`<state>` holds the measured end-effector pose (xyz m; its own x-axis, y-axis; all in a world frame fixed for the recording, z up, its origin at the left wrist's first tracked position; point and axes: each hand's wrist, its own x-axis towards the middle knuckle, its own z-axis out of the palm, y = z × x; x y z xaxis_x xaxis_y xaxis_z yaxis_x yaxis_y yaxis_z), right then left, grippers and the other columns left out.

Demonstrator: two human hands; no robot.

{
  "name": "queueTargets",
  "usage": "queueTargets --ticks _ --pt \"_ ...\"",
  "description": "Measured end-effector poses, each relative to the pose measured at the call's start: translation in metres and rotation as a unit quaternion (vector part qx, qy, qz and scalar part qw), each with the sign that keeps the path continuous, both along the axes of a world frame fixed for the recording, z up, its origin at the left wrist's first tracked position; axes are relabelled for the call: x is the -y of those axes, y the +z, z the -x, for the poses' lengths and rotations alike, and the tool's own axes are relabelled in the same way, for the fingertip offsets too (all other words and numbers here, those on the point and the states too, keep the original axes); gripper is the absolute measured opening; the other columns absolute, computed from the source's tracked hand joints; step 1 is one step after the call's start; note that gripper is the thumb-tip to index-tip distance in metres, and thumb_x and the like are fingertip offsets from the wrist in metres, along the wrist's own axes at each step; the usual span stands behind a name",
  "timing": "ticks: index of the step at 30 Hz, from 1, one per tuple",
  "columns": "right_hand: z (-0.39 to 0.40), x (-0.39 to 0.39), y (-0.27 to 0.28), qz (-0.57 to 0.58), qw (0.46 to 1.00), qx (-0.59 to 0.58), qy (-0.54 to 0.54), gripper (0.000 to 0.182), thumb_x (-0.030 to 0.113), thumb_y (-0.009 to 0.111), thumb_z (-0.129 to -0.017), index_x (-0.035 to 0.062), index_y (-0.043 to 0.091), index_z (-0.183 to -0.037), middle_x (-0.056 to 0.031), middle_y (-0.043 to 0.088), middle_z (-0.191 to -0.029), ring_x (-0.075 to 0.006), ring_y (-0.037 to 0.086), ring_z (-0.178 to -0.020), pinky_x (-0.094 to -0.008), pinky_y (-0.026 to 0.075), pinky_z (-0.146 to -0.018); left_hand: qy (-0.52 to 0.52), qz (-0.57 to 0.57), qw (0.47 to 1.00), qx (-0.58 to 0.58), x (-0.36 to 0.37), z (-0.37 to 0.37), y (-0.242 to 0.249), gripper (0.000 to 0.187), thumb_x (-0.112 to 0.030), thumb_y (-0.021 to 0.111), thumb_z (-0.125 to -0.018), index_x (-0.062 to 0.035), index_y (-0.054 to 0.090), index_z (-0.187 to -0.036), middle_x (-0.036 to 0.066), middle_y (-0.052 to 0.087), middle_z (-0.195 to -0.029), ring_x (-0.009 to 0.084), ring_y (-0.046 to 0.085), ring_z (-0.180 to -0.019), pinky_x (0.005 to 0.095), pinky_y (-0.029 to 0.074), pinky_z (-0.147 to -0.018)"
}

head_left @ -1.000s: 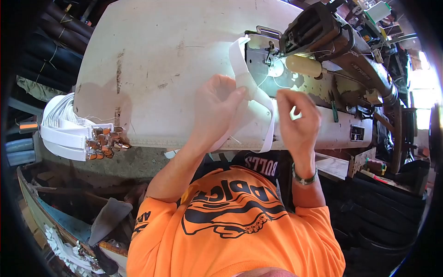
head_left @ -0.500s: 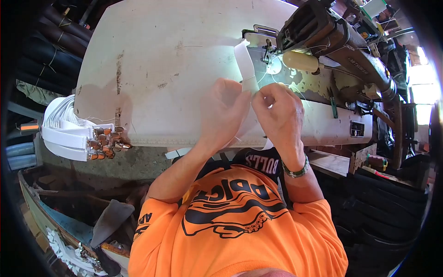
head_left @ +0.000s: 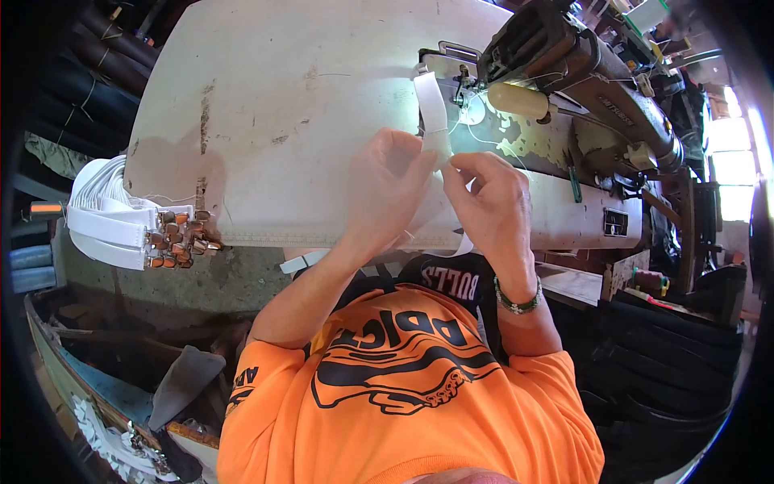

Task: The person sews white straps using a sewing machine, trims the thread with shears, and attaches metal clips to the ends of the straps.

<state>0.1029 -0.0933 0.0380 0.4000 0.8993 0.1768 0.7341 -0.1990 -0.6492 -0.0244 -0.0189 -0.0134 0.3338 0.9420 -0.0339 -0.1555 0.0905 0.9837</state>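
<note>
A white strap (head_left: 432, 101) runs from beside the sewing machine's needle area down to my two hands. My left hand (head_left: 393, 181) pinches the strap's left side, its fingers curled. Close by on the right, my right hand (head_left: 489, 194) has thumb and forefinger pressed together at the strap's right edge; whether it grips the strap or a thread is too small to make out. The sewing machine (head_left: 597, 89) stands just beyond, with a pale cylinder (head_left: 518, 101) on its near side. More white strap hangs below my hands at the table edge.
A bundle of white straps (head_left: 109, 218) with metal clips hangs over the table's left end. Green-handled snips (head_left: 575, 181) lie on the right of the table (head_left: 266, 105). A wooden container (head_left: 81, 363) with grey cloth stands at the lower left.
The whole view has shifted slightly. My right thumb and forefinger have moved a little away from the strap, while my left hand stays on it.
</note>
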Motion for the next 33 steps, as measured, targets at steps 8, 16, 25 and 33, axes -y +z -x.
queueTargets --ticks 8,16,25,33 --pt "0.006 -0.011 -0.011 -0.009 1.0 0.003 -0.03 0.015 0.016 0.072 -0.086 0.0013 0.07 -0.087 -0.0152 0.07 -0.079 -0.0328 0.069 -0.072 -0.0416 0.053 -0.068 -0.008 -0.04 0.999 0.028 0.004 0.006 -0.008 0.014 -0.003 0.075 -0.094 0.0017 0.065 -0.101 0.002 0.069 -0.091 0.0044 0.061 -0.08 0.0211 0.051 -0.072" --pt "-0.006 -0.01 -0.007 0.025 0.998 0.055 -0.017 0.015 0.016 0.07 -0.082 0.002 0.063 -0.079 -0.0154 0.067 -0.075 -0.0346 0.067 -0.071 -0.0439 0.052 -0.067 0.035 -0.009 0.999 0.023 0.003 0.005 -0.002 0.014 -0.007 0.075 -0.093 0.0013 0.065 -0.1 0.003 0.07 -0.09 0.005 0.062 -0.078 0.022 0.051 -0.07" --pt "-0.051 -0.001 -0.006 -0.028 0.995 0.077 0.061 0.013 0.014 0.067 -0.088 0.0024 0.07 -0.094 -0.016 0.07 -0.086 -0.0369 0.066 -0.077 -0.0443 0.053 -0.073 0.053 -0.005 0.999 0.005 -0.001 0.006 0.0 0.017 -0.012 0.072 -0.09 0.0021 0.065 -0.097 0.008 0.071 -0.089 0.0121 0.065 -0.079 0.029 0.053 -0.072" --pt "-0.084 -0.008 -0.03 -0.055 0.945 0.297 0.126 0.026 0.02 0.067 -0.093 0.0015 0.073 -0.11 -0.0158 0.072 -0.113 -0.0347 0.062 -0.112 -0.0476 0.047 -0.097 0.094 -0.008 0.994 -0.046 -0.002 0.028 0.013 0.016 -0.011 0.074 -0.09 0.0017 0.067 -0.097 0.008 0.07 -0.086 0.011 0.064 -0.077 0.0283 0.052 -0.071"
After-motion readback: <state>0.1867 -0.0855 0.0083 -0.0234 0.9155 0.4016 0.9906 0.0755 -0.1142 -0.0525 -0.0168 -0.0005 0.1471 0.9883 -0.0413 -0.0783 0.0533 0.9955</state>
